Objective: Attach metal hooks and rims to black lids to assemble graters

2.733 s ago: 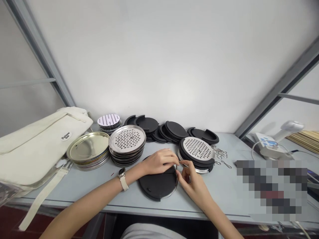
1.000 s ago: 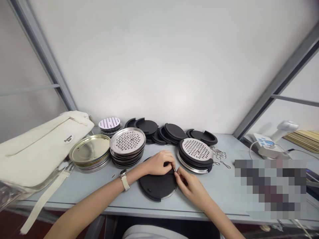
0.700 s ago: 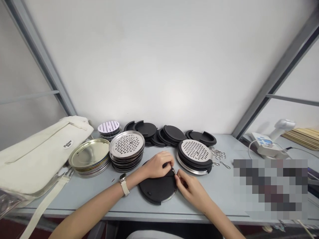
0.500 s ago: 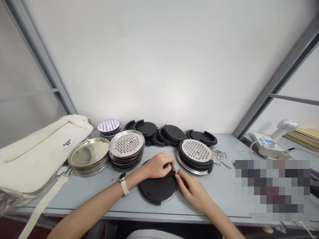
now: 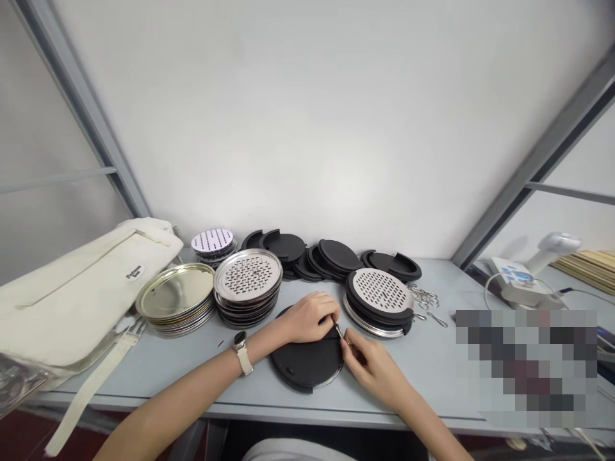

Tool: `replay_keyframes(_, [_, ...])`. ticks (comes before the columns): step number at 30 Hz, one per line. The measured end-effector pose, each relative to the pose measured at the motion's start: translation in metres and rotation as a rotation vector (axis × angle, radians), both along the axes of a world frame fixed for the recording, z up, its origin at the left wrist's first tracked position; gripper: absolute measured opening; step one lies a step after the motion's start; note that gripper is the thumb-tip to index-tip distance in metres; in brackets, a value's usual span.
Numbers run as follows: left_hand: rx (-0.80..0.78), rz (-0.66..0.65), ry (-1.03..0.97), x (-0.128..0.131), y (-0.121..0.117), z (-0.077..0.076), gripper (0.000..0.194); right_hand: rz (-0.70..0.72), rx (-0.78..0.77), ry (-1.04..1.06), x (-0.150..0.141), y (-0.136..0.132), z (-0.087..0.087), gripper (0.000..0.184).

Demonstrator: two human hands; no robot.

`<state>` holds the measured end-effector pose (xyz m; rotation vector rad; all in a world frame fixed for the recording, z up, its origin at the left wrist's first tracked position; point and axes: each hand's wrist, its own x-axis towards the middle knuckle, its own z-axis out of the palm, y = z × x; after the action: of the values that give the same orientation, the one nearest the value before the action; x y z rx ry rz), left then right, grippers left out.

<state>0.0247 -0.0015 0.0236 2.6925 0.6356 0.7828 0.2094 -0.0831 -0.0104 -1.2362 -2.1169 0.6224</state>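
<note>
A black round plate (image 5: 307, 362) with a small dark knob and a shiny metal rim on its right lies flat near the table's front edge. Across its far part rests my left hand (image 5: 310, 318), a watch at the wrist, its fingers curled and closed at the plate's right edge. My right hand (image 5: 368, 358) is beside that edge, thumb and fingers pinched on a small looped metal clip (image 5: 339, 330). The clip spans the gap between both hands, its upper end close to the left fingertips. What lies under the left palm is hidden.
Stacks of perforated metal discs (image 5: 252, 275) and gold-toned lids (image 5: 175, 291) stand left. More black plates (image 5: 339, 254) lie along the wall. Right are a perforated disc on black plates (image 5: 379, 291), several loose clips (image 5: 436, 319) and a white device (image 5: 528, 282). A cream bag (image 5: 86, 288) fills the left.
My right hand has shifted slightly away from the left, and more of the metal clip shows between them. The view has moved a little; the black plate stays in place.
</note>
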Motion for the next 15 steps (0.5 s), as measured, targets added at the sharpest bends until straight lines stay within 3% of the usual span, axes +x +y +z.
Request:
replay_keyframes(10, [-0.045, -0.008, 0.028, -0.0003, -0.0005, 0.0011, 0.018, -0.017, 0.0, -0.027, -0.0002, 0.0015, 0.0007, 0.022])
replay_keyframes(15, [-0.109, -0.098, -0.011, -0.0027, -0.0034, 0.0058, 0.019, 0.002, -0.016, -0.005, 0.0003, 0.0006, 0.0006, 0.022])
